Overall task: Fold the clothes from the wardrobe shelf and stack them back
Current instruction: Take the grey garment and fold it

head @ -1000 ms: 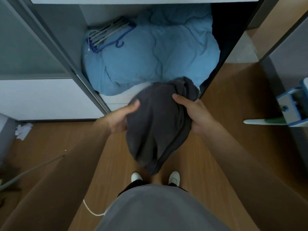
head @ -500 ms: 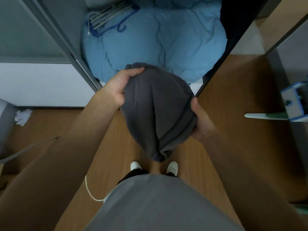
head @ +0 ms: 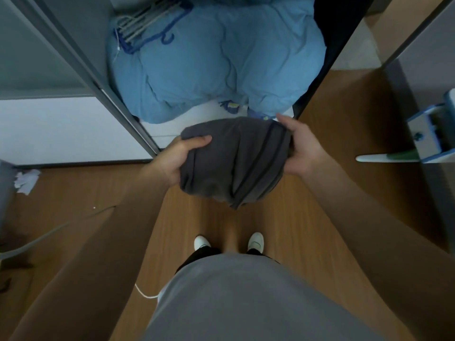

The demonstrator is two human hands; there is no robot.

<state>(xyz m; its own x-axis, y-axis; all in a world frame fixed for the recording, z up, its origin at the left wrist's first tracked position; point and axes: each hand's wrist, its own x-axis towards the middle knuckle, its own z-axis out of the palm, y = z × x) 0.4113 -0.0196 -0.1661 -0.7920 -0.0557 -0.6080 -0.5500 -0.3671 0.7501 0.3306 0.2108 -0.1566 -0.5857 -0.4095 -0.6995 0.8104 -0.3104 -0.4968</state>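
Just off the front edge of the wardrobe shelf (head: 172, 129), you hold the garment (head: 234, 163) in mid-air, left hand (head: 177, 156) and right hand (head: 301, 148) each curled round one side. It looks soft, light and floppy, sagging between them. Keep your grip at the folded edges or it may slump open.

The dark grey garment (head: 234, 163) is soft matt cloth, creased into folds. The blue duvet (head: 216, 65) at the wardrobe's open front edge is smooth, puffy fabric. The hangers (head: 147, 23) on it look like plastic. The floor (head: 320, 205) is smooth wood-look board with faint sheen.
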